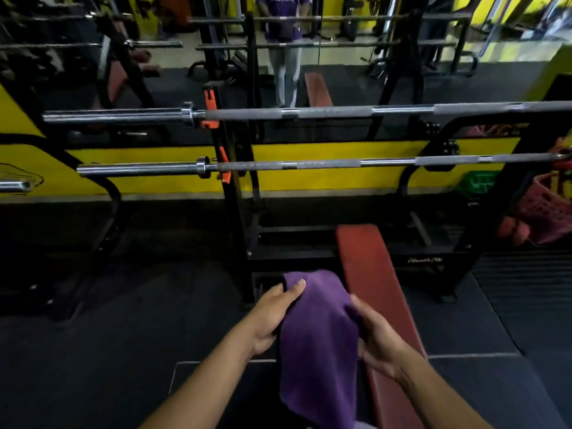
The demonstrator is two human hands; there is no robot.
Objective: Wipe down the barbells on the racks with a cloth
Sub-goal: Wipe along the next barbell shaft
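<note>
- A red bench (pixel 368 274) is lying lengthwise under the frame, running toward the camera.
- A pink basket (pixel 548 209) is sitting at the right edge.
- A green crate (pixel 476 182) is resting by the yellow wall (pixel 325 178).
- A mirror (pixel 340 57) is reflecting a standing person (pixel 284 41).

2 barbells lie across the rack (pixel 230 193): upper barbell (pixel 325 113) at mid-frame, lower barbell (pixel 309 165) beneath it. The bench (pixel 368 274) sits lower centre, with the cloth (pixel 318 335) to its left.
</note>
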